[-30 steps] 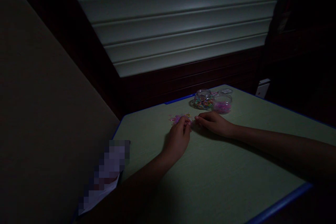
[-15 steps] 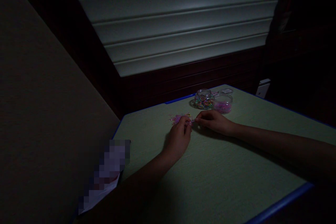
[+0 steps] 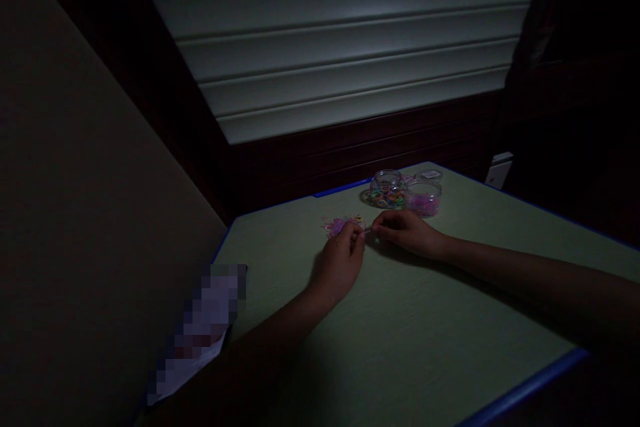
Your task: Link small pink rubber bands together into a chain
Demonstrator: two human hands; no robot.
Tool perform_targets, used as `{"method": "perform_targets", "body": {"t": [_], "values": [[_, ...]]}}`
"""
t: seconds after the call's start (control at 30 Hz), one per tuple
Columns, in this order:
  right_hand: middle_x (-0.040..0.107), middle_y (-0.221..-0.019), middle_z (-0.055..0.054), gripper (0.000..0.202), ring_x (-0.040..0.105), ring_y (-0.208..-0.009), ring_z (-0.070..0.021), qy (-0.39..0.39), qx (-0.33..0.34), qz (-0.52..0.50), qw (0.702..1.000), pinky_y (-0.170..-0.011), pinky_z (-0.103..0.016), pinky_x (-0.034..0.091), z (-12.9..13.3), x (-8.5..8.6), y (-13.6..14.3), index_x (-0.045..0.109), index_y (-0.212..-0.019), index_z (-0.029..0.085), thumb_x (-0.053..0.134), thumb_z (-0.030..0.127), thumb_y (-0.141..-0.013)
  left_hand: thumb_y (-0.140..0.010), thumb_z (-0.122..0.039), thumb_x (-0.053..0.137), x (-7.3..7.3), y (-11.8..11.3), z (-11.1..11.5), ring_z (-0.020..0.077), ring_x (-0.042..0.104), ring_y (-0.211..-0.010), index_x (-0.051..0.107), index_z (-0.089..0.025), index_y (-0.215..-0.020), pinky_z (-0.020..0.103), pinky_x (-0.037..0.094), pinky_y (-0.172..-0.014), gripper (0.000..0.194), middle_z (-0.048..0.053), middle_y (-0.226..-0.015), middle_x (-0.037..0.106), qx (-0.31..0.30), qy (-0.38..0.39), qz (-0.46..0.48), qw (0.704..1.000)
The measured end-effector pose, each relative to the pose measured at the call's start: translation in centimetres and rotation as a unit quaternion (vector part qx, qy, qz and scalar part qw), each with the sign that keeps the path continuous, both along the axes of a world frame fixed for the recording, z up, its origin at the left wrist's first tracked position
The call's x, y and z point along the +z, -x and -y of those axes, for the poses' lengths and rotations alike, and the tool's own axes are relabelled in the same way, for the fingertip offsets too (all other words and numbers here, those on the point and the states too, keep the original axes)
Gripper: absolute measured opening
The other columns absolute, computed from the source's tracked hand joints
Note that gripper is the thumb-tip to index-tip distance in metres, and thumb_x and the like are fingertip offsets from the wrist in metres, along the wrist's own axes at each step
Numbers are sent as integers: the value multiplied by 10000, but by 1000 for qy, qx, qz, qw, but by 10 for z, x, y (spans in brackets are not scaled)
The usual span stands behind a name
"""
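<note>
My left hand point(image 3: 343, 260) is closed, thumb and fingertips pinched on one end of a thin, pale rubber band point(image 3: 368, 229). The other end is in the pinched fingertips of my right hand point(image 3: 407, 232), so the band spans the short gap between the hands. Just beyond my left fingers lies a loose pile of small rubber bands point(image 3: 340, 225), mostly pink and purple with some yellow. Behind my right hand stand a clear jar of multicoloured bands point(image 3: 387, 192) and a clear tub of pink bands point(image 3: 423, 201). Dim light hides the finer detail.
A clear lid with a white label point(image 3: 429, 175) lies behind the tub. The pale green table point(image 3: 425, 320) has a blue edge. At its left edge is a blurred, flat item point(image 3: 205, 320). A slatted panel point(image 3: 350, 47) rises behind the table, and a wall point(image 3: 100, 213) borders the left.
Both hands keep nearly the same pose, pinching the band between them. The view has shifted only slightly.
</note>
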State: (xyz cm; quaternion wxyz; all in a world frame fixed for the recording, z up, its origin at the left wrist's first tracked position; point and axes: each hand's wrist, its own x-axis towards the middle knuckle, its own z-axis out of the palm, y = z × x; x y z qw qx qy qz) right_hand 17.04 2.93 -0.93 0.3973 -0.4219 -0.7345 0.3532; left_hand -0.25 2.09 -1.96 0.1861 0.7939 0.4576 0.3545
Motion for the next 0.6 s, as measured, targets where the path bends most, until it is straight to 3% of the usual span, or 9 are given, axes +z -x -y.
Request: {"method": "perform_targets", "body": {"t": [0.37, 0.6], "values": [[558, -646, -4, 228, 480, -559, -91, -21, 4, 24, 999, -514, -201, 369, -3, -4, -2, 579, -789, 127, 474, 328, -765, -825, -263, 378, -4, 0, -3, 100, 531, -630, 480, -211, -866, 204, 392, -557, 122, -15, -715, 564, 10, -7, -1, 1000], [604, -761, -37, 173, 517, -641, -108, -170, -13, 186, 968, -584, -210, 369, 3, 19, -15, 600, -833, 141, 453, 211, -775, -813, -276, 398, -1, 1, -1, 100, 537, -652, 478, -205, -843, 197, 394, -560, 111, -16, -726, 570, 2, 21, 30, 999]]}}
